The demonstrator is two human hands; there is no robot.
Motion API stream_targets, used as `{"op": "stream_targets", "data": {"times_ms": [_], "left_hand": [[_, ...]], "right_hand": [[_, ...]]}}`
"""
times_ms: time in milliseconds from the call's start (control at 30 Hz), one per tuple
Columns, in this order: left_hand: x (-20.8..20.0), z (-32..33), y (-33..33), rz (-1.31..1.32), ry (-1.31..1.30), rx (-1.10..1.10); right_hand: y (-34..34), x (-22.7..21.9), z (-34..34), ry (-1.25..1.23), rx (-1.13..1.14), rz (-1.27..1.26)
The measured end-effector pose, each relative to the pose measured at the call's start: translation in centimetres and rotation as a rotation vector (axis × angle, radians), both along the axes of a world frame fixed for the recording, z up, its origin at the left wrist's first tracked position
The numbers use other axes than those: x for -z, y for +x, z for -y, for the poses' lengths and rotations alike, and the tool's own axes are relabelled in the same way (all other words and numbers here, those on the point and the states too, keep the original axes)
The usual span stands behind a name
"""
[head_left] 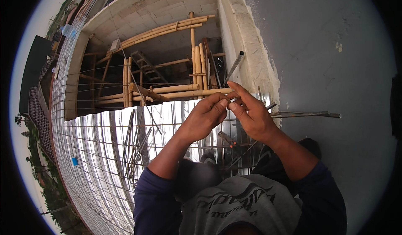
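Note:
Both hands meet at chest height over the shiny corrugated metal decking (161, 109). My left hand (208, 114) is closed, thumb and forefinger pinched together. My right hand (254, 117) is pinched against it, its forefinger raised and bent. Something small and pale may sit between the fingertips, but it is too small to name. Below the hands, a hand tool with orange-red handle ends (228, 139), perhaps pincers, lies on the steel bar mesh (94, 151). Cut steel rods (133, 145) lie in a loose bundle left of my left forearm.
Beyond the decking edge a deep opening holds bamboo scaffolding (180, 93) and a ladder (147, 66). A square metal tube (235, 67) leans by the rough wall edge (251, 51). Rods (310, 114) stick out rightward over a grey surface (335, 159). A blue block (75, 161) sits on the mesh.

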State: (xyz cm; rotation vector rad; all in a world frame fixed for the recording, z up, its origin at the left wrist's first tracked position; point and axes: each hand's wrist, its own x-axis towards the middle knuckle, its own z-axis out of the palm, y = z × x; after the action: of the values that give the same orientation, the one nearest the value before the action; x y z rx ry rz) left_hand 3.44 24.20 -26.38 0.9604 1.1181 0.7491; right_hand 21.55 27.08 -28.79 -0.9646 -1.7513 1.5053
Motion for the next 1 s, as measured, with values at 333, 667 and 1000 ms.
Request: {"op": "stream_targets", "data": {"times_ms": [333,667,1000], "left_hand": [[0.4,0.5,-0.6,0.054,0.024,0.017],[1.2,0.5,-1.0,-0.031,0.006,-0.057],[2.9,0.7,0.8,-0.245,0.168,-0.222]], "right_hand": [[-0.7,1.0,0.1,-0.390,0.079,-0.272],[-0.6,1.2,-0.1,-0.457,0.127,-0.272],[-0.9,1.3,0.1,-0.601,0.223,-0.325]]}}
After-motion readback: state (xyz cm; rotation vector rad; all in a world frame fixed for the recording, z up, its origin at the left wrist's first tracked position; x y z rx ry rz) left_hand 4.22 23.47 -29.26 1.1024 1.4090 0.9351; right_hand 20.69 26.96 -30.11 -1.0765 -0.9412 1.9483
